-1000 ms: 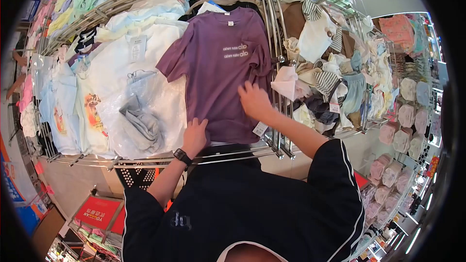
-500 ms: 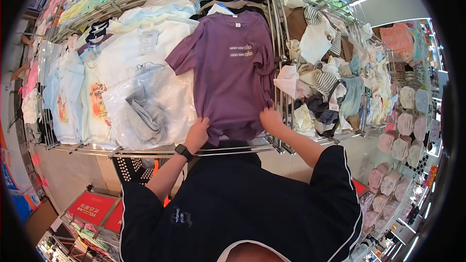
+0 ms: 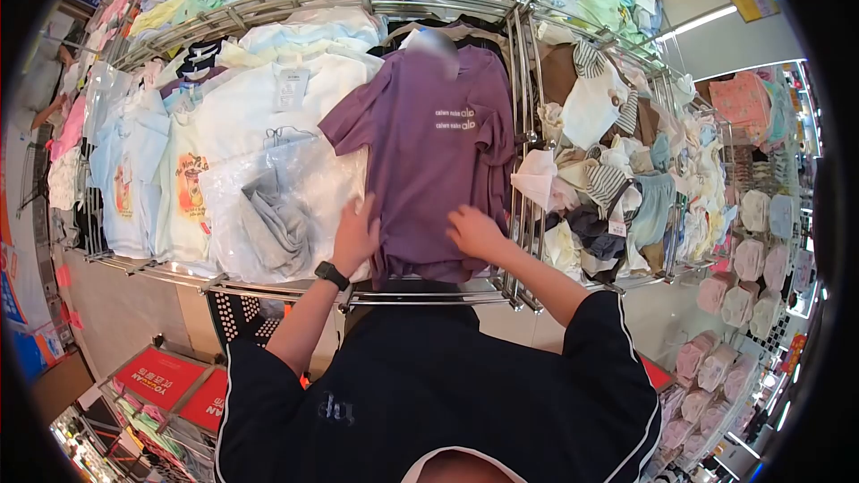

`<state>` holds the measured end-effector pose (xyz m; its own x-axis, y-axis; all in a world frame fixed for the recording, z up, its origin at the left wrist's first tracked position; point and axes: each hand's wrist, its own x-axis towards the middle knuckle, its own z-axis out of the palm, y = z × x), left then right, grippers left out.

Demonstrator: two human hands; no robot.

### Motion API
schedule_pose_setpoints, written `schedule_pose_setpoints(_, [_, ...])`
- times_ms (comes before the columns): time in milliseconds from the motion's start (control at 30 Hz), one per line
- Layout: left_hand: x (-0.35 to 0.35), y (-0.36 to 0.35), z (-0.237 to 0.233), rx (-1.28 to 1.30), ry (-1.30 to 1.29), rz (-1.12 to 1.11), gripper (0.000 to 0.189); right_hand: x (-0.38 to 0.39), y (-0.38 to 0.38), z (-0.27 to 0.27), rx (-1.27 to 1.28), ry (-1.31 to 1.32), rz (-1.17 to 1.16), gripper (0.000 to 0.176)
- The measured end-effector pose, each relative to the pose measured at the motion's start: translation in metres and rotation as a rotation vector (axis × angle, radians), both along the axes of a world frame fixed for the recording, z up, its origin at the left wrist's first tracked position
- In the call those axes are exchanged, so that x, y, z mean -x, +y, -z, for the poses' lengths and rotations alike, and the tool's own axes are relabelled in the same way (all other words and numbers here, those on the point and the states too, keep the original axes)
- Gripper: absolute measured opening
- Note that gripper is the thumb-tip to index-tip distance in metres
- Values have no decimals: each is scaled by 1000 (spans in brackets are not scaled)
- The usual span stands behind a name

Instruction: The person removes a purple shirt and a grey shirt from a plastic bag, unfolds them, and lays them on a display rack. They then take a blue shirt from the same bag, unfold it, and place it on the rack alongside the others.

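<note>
A purple T-shirt (image 3: 416, 188) with white lettering on its chest lies spread on the metal display rack, its hem near the front rail. My left hand (image 3: 358, 231), with a dark watch (image 3: 332, 275) on the wrist, is at the shirt's left edge, fingers stretched out and apart. Over the lower right of the shirt rests my right hand (image 3: 474, 233), its fingers spread on or just above the fabric. Neither hand grips the cloth. Left of the shirt are white tops (image 3: 237, 121) and a grey folded garment (image 3: 276, 228) in clear plastic.
Chrome rails (image 3: 420, 298) run along the rack's front, and upright posts (image 3: 528, 125) divide it on the right. Beyond them is a heap of mixed small clothes (image 3: 608, 170). Light blue shirts (image 3: 130, 179) lie at the far left. Red signs (image 3: 159, 377) stand low behind on the left.
Both hands have let go of the shirt's lower sides. My right hand has moved inward onto the shirt front, and my left hand has opened at the edge. The view has shifted slightly.
</note>
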<state>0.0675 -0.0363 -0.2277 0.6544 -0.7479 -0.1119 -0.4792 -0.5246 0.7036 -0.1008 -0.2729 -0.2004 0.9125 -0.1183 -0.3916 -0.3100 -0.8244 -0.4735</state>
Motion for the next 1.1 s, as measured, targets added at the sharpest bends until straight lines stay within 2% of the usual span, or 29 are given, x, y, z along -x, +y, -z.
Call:
schedule_pose_setpoints(67, [-22, -21, -2, 122, -316, -160, 66, -36, -15, 2, 74, -256, 98, 42])
schedule_pose_setpoints(133, [-44, -34, 19, -89, -267, -125, 71, -77, -33, 17, 185, -426, 105, 56])
schedule_pose_setpoints(233, [-62, -40, 53, -373, -197, -55, 76, -147, -41, 20, 190, -501, 113, 67])
schedule_pose_setpoints(267, [-65, -44, 49, -465, -170, -32, 77, -171, -40, 21, 192, -542, 95, 69])
schedule_pose_setpoints(333, [-64, -42, 47, -340, -160, -50, 67, -215, -34, 25, 184, -620, 60, 72])
schedule_pose_setpoints(400, [-64, -27, 50, -150, -93, -50, 60, -252, -30, 39, 179, -407, 34, 72])
schedule_pose_setpoints(433, [-53, -19, 34, -45, -51, -139, 48, -264, -23, 49, 177, -298, 13, 72])
schedule_pose_setpoints(533, [-38, 22, -6, 26, -304, -246, 41, -276, -19, 81, 153, -206, 26, 72])
schedule_pose_setpoints(567, [-36, 40, -22, -66, -489, -329, 47, -275, -13, 83, 133, -267, 70, 71])
schedule_pose_setpoints(667, [-32, 92, -52, -244, -621, -648, 59, -254, 7, 82, 76, -468, 193, 70])
schedule_pose_setpoints(733, [-32, 138, -21, -301, -329, -761, 64, -217, 30, 80, 21, -643, 241, 68])
schedule_pose_setpoints(800, [-35, 155, 2, -371, -121, -808, 65, -173, 63, 80, -10, -632, 188, 64])
schedule_pose_setpoints(867, [-44, 158, 13, -467, 7, -795, 63, -123, 102, 76, 45, -482, 119, 57])
schedule_pose_setpoints(933, [-60, 170, 49, -393, -2, -747, 56, -83, 136, 57, 51, -439, 85, 45])
schedule_pose_setpoints(1000, [-70, 177, 57, -270, 45, -756, 49, -59, 157, 43, -102, -437, 129, 39])
schedule_pose_setpoints(1033, [-75, 182, 47, -184, 95, -783, 47, -51, 167, 37, -185, -434, 150, 36])
schedule_pose_setpoints(1067, [-76, 187, 30, -99, 142, -808, 44, -47, 174, 29, -392, -285, 246, 34])
schedule_pose_setpoints(1100, [-76, 187, 14, 179, 167, -879, 39, -47, 177, 20, -597, -139, 343, 32])
